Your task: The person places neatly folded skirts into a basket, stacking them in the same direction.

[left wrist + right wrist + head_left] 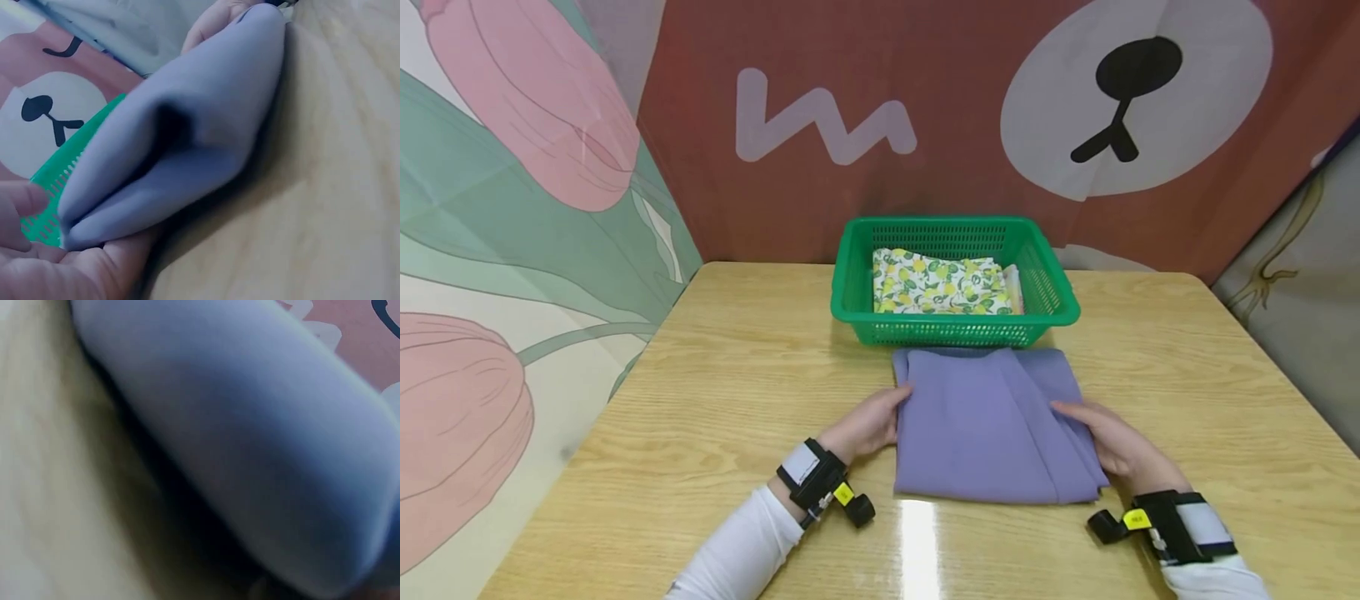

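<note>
A folded purple cloth lies in front of the green basket, its far edge close to the basket's near side. At its left edge my left hand holds it, thumb on the upper side and fingers beneath. In the left wrist view that hand supports the end of the cloth, where the folds gape open. My right hand grips the right edge, its thumb over the top and the other fingers mostly hidden. The cloth fills most of the right wrist view.
The green plastic basket stands at the far side of the wooden table. Inside it lies a folded lemon-print cloth, with a pale folded item beside it. A printed fabric backdrop hangs behind the table.
</note>
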### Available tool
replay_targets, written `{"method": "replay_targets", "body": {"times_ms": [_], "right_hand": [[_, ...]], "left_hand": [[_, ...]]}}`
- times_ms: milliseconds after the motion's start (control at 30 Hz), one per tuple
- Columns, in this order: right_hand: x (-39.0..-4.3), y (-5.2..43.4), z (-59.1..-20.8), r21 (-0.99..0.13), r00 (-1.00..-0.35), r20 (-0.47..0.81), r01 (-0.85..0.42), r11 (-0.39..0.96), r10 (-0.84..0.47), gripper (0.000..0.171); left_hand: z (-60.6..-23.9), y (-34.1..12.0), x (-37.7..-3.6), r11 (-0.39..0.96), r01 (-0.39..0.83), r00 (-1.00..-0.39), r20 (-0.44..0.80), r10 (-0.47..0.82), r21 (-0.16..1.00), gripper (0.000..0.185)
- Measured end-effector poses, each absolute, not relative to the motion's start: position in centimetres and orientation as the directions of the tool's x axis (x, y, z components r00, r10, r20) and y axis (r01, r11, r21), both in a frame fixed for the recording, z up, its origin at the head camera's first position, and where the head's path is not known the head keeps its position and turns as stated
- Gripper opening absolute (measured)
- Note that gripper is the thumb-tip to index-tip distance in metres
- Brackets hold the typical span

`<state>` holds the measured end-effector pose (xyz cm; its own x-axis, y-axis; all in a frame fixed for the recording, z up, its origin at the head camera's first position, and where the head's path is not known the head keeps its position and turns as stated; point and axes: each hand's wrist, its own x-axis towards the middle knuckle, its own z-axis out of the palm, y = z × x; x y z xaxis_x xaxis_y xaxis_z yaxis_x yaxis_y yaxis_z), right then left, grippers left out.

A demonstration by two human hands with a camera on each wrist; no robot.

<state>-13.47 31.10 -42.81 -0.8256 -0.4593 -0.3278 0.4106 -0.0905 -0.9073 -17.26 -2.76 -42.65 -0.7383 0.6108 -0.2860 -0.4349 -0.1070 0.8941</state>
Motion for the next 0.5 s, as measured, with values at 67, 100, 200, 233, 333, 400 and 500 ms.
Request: {"method": "replay_targets", "body": {"times_ms": [67,100,200,233,333,400,500], "right_hand": [[-13.4,30.6,-42.9,-0.899,-0.813,-0.332,0.426,-0.101,-0.479,0.033],[-13.4,30.4,-42.8,-0.898,-0.813,-0.345,0.431,-0.088,-0.469,0.040],[-13.3,29.6,-42.7,-0.899,-0.820,-0.367,0.434,-0.060,-0.440,0.060],[-13.3,29.5,-42.6,-0.901,-0.823,-0.368,0.431,-0.054,-0.432,0.065],[-13.3,29.1,-42.5,-0.906,-0.835,-0.374,0.423,-0.035,-0.403,0.072],[-13.3,28.9,-42.4,-0.907,-0.841,-0.382,0.421,-0.020,-0.383,0.075],[-13.3,28.7,-42.4,-0.907,-0.847,-0.398,0.422,0.009,-0.352,0.078]], "left_hand": [[-42.8,-2.6,-17.1,-0.093,-0.435,-0.732,-0.291,0.616,0.896,0.049],[-42.9,-2.5,-17.0,-0.083,-0.438,-0.732,-0.301,0.612,0.895,0.048],[-43.0,-2.2,-16.8,-0.057,-0.446,-0.735,-0.329,0.593,0.893,0.046],[-43.0,-2.1,-16.7,-0.051,-0.449,-0.735,-0.337,0.588,0.892,0.045],[-43.1,-1.9,-16.5,-0.035,-0.460,-0.736,-0.360,0.573,0.887,0.043],[-43.2,-1.8,-16.4,-0.038,-0.471,-0.737,-0.369,0.566,0.881,0.042],[-43.2,-1.6,-16.3,-0.045,-0.474,-0.743,-0.372,0.556,0.880,0.039]]}}
